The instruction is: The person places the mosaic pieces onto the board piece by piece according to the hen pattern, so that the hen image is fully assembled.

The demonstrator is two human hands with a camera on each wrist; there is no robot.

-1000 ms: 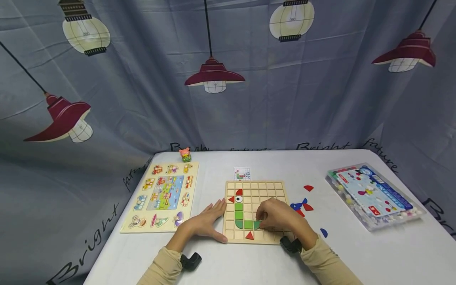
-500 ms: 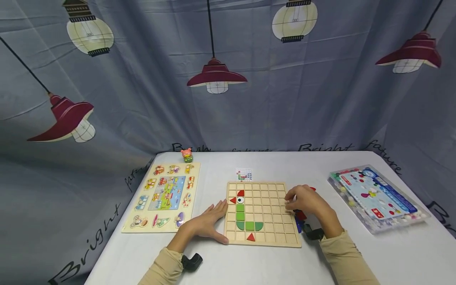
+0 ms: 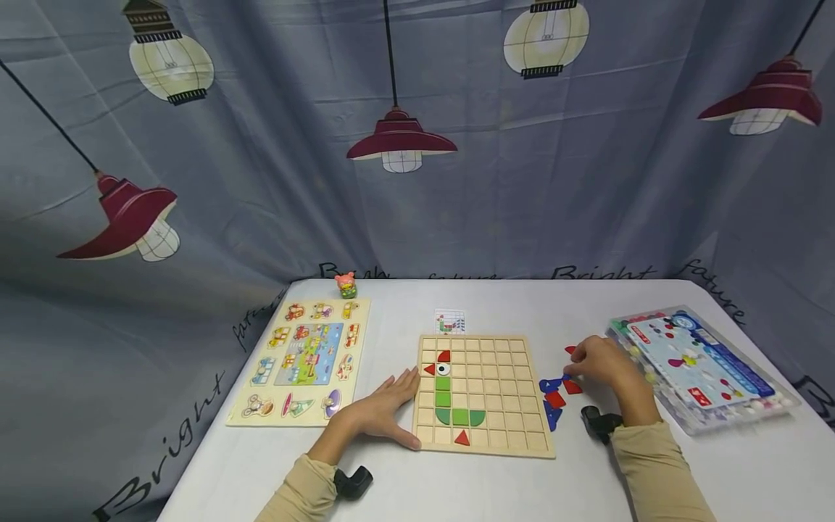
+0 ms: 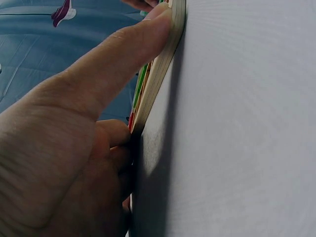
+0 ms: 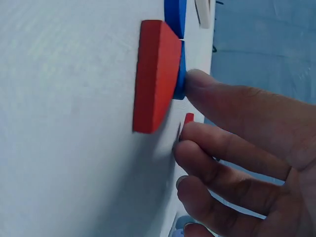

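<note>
Head view: left hand (image 3: 381, 412) flat, fingers straight, pressed against the left edge of the wooden grid board (image 3: 496, 388) on the desk (image 3: 457, 493). Right hand (image 3: 599, 360) at about 3 o'clock of the board, fingers loosely curled over loose red and blue pieces (image 3: 556, 395) — nearer hand by far.

Left wrist view: thumb (image 4: 123, 54) laid along the board edge (image 4: 165, 64).

Right wrist view: fingertips (image 5: 197, 81) touching a blue piece (image 5: 180, 69) beside a red piece (image 5: 155, 74), long axis running away from the palm — nothing gripped.

Pale matt wooden grid board (image 3: 496, 391), smooth painted tiles (image 3: 556, 399), matt tablecloth (image 3: 496, 304)
</note>
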